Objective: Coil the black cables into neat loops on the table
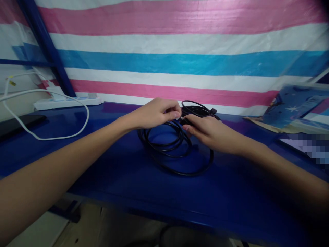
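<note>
Below left grip (161, 111) | black cable (190, 174) coiled — end (183, 120) in right grip (209, 132)

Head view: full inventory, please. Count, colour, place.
front cable coil: one, black, mid-table
rear cable coil: one, black, behind right hand
table: one, blue, centre
power strip: one, white, back left
plug: one, white, on the strip
cord: one, white, left
flat object: one, black, far left
sheet: one, pink/white/blue stripes, behind table
post: one, blue, upper left
packet: one, blue, right
left hand: one, bare, centre
right hand: one, bare, centre-right, holding dark cable end
</note>
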{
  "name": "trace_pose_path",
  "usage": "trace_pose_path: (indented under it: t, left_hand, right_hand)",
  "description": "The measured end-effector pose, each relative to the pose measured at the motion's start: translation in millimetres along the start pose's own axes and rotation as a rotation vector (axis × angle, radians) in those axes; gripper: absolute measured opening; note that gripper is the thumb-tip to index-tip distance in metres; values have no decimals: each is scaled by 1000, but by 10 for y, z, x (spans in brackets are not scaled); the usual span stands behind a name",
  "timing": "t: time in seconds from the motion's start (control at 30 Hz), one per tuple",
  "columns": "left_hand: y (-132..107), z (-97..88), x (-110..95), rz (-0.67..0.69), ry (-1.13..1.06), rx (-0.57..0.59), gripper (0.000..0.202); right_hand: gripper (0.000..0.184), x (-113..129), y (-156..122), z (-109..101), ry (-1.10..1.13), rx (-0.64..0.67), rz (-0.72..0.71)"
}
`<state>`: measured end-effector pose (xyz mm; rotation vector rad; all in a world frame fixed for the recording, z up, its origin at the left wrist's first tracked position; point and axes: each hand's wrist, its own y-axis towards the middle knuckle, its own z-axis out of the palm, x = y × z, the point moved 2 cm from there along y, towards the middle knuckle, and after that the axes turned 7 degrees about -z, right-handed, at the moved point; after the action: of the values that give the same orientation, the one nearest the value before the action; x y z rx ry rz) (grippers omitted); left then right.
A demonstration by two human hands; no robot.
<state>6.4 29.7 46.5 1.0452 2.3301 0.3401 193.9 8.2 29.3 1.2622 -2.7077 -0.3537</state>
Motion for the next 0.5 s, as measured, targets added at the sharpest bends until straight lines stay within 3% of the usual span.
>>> trace_pose_path:
  t: [0.1, 0.27, 0.5]
  left_hand:
    - [-21, -49, -20, 129, 115, -52, 22]
    - [-66, -81, -7, 283, 504, -92, 34]
    - [-91, -72, -11, 363, 847, -94, 44]
  right_hand:
    - [22, -8, -7, 0, 0, 0, -1]
    - [24, -12, -1, -9, 57, -23, -6]
    - [26, 5, -6, -8, 433, 24, 73]
